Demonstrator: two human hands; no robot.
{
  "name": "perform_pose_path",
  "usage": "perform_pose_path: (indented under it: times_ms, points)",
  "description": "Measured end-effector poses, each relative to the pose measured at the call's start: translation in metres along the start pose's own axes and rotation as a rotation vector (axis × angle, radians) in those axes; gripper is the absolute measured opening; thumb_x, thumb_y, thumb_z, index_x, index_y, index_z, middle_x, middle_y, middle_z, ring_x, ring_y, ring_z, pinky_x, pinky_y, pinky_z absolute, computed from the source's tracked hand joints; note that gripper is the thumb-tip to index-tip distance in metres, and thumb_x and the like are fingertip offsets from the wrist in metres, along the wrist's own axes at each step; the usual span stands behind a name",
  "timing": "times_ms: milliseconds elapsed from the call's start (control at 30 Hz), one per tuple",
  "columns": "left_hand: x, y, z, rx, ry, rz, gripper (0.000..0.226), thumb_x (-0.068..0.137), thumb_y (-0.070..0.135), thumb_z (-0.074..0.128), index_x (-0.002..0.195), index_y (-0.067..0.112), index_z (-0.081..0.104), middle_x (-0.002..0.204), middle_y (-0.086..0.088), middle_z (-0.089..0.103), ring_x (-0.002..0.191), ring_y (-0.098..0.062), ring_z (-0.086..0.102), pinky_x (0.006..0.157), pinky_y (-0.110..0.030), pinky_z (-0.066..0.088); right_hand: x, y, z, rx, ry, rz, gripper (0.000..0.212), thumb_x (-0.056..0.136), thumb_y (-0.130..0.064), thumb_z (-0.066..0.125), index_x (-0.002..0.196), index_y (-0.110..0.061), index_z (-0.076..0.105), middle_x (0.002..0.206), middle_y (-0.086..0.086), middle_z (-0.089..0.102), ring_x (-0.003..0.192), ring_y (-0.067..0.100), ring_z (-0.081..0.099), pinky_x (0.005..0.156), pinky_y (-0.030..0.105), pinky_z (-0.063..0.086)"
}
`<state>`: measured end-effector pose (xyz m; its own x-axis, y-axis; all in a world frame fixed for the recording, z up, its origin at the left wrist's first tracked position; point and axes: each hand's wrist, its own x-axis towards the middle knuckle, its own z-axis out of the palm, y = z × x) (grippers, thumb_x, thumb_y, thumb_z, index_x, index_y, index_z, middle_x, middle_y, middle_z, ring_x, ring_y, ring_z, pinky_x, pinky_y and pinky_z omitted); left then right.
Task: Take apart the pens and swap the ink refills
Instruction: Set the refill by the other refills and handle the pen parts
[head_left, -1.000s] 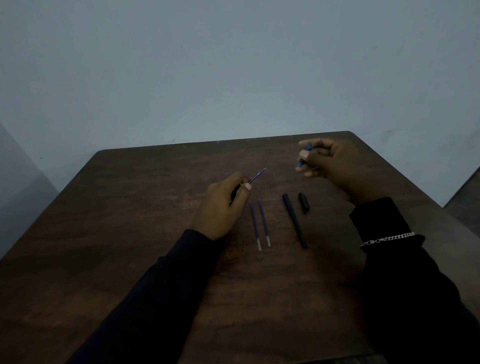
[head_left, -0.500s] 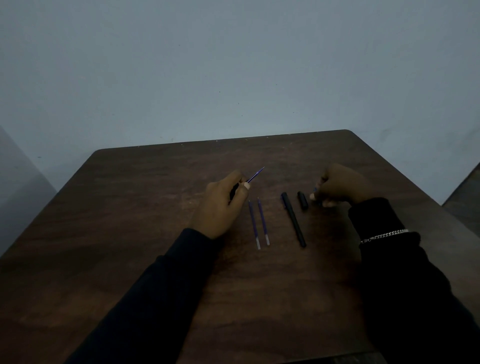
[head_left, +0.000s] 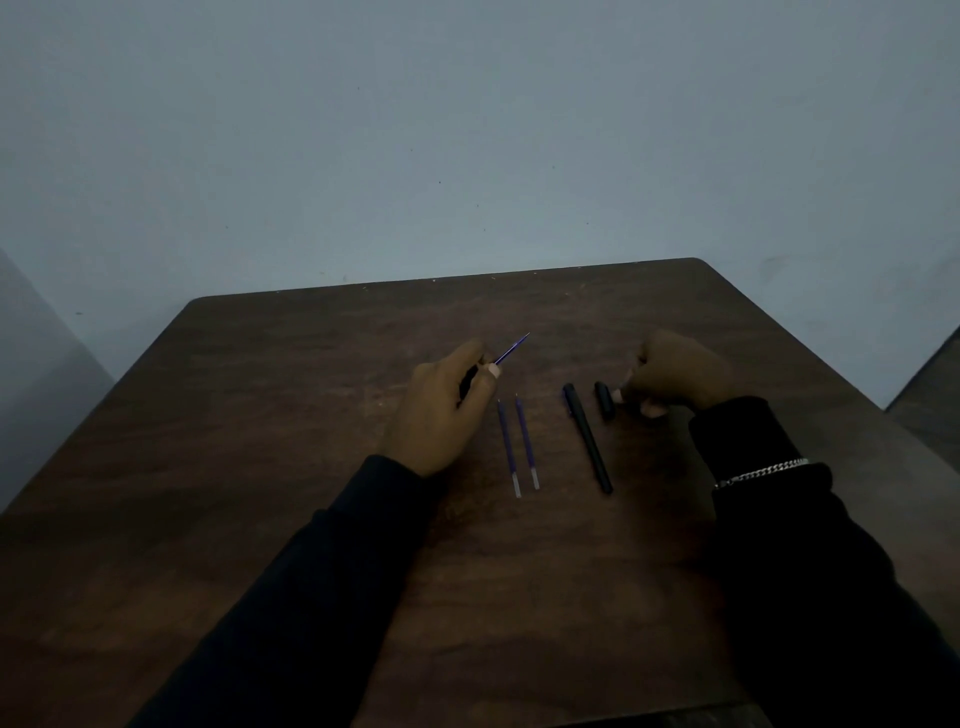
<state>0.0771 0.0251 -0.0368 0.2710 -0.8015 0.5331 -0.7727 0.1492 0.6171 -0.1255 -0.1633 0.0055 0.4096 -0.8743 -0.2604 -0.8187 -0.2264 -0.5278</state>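
Observation:
My left hand (head_left: 441, 415) grips a black pen barrel, and a blue ink refill (head_left: 511, 349) sticks out of it, pointing up and to the right. Two loose blue refills (head_left: 519, 447) lie side by side on the table just right of that hand. Further right lies a long black pen barrel (head_left: 588, 441), with a short black cap (head_left: 604, 400) beside its far end. My right hand (head_left: 675, 376) rests on the table with curled fingers, its fingertips next to the cap. Whatever is inside those fingers is hidden.
The dark wooden table (head_left: 311, 519) stands against a pale blue wall (head_left: 467, 156). Its far edge lies just beyond my hands and its right edge runs close to my right sleeve. I wear dark sleeves and a chain bracelet (head_left: 763, 473) on the right wrist.
My right hand, which held a small blue pen piece up in the air, has come down to the table beside the black cap. My left hand has stayed put with its pen.

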Motion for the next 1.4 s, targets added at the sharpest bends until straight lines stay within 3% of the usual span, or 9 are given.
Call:
perform_pose_path:
  times_ms: [133, 300, 500, 700, 800, 867, 1000, 1133, 1400]
  points:
    - [0.000, -0.001, 0.001, -0.004, 0.003, 0.012, 0.026, 0.107, 0.029, 0.048, 0.084, 0.018, 0.053, 0.064, 0.010, 0.047, 0.056, -0.006, 0.045, 0.053, -0.015, 0.032, 0.001, -0.001, 0.000, 0.032, -0.013, -0.001, 0.014, 0.087, -0.005, 0.079, 0.082, 0.006, 0.072, 0.081, 0.019, 0.077, 0.066, 0.025, 0.076, 0.078, 0.045, 0.065]
    - [0.001, -0.003, 0.001, -0.006, -0.004, 0.010, 0.026, 0.106, 0.032, 0.047, 0.087, 0.018, 0.057, 0.065, 0.010, 0.050, 0.057, -0.006, 0.047, 0.053, -0.014, 0.033, 0.003, 0.000, 0.001, 0.016, 0.020, 0.004, 0.024, 0.090, -0.003, 0.075, 0.068, 0.000, 0.066, 0.056, 0.009, 0.071, 0.044, 0.012, 0.069, 0.048, 0.026, 0.052]
    - [0.001, -0.004, 0.001, -0.009, -0.001, 0.012, 0.028, 0.105, 0.035, 0.045, 0.086, 0.019, 0.055, 0.065, 0.011, 0.049, 0.057, -0.005, 0.046, 0.053, -0.014, 0.033, 0.009, 0.005, 0.002, 0.029, 0.022, -0.007, 0.023, 0.090, -0.007, 0.077, 0.071, 0.003, 0.070, 0.063, 0.014, 0.075, 0.051, 0.018, 0.073, 0.054, 0.030, 0.058]
    - [0.001, -0.004, 0.002, -0.008, 0.014, 0.004, 0.025, 0.105, 0.036, 0.046, 0.085, 0.024, 0.055, 0.063, 0.011, 0.049, 0.055, -0.006, 0.047, 0.052, -0.015, 0.032, 0.013, 0.012, 0.001, 0.029, 0.152, -0.109, 0.031, 0.094, -0.017, 0.070, 0.076, 0.009, 0.072, 0.065, 0.018, 0.075, 0.061, 0.028, 0.075, 0.078, 0.050, 0.065]
    - [0.001, -0.004, 0.003, -0.001, 0.009, 0.010, 0.023, 0.106, 0.035, 0.046, 0.086, 0.027, 0.054, 0.063, 0.012, 0.049, 0.056, -0.006, 0.047, 0.053, -0.013, 0.033, 0.010, 0.009, 0.002, 0.086, 0.332, -0.257, 0.033, 0.096, -0.019, 0.066, 0.079, 0.008, 0.071, 0.067, 0.015, 0.073, 0.058, 0.022, 0.072, 0.072, 0.046, 0.065]
    - [0.000, -0.003, 0.002, -0.004, 0.003, 0.013, 0.023, 0.107, 0.032, 0.047, 0.087, 0.026, 0.053, 0.063, 0.012, 0.048, 0.056, -0.006, 0.047, 0.053, -0.013, 0.032, 0.001, 0.001, 0.003, 0.238, 0.355, -0.358, 0.027, 0.098, -0.020, 0.064, 0.077, -0.007, 0.072, 0.069, 0.001, 0.070, 0.057, 0.011, 0.069, 0.063, 0.037, 0.063]
    - [-0.001, 0.000, 0.003, -0.019, -0.007, 0.009, 0.025, 0.109, 0.028, 0.047, 0.085, 0.023, 0.052, 0.064, 0.007, 0.052, 0.056, -0.011, 0.048, 0.052, -0.017, 0.032, -0.018, -0.019, 0.011, 0.579, 0.166, -0.509, 0.009, 0.098, -0.020, 0.070, 0.095, -0.013, 0.075, 0.082, 0.011, 0.075, 0.070, 0.012, 0.072, 0.064, 0.026, 0.059]
    - [-0.002, 0.003, 0.004, -0.042, -0.020, -0.003, 0.025, 0.110, 0.025, 0.048, 0.087, 0.021, 0.053, 0.067, -0.003, 0.057, 0.057, -0.020, 0.051, 0.054, -0.032, 0.039, -0.025, -0.033, 0.028, 0.724, -0.059, -0.622, 0.019, 0.091, -0.014, 0.078, 0.109, -0.008, 0.076, 0.093, 0.014, 0.078, 0.083, 0.019, 0.075, 0.070, 0.028, 0.062]
    - [-0.003, 0.006, 0.003, -0.051, -0.002, 0.025, 0.024, 0.110, 0.024, 0.048, 0.091, 0.013, 0.057, 0.067, -0.009, 0.059, 0.058, -0.025, 0.054, 0.055, -0.049, 0.044, -0.028, -0.043, 0.052, 0.839, -0.192, -0.704, 0.008, 0.085, -0.012, 0.083, 0.089, -0.018, 0.080, 0.084, 0.010, 0.078, 0.077, 0.017, 0.075, 0.063, 0.023, 0.058]
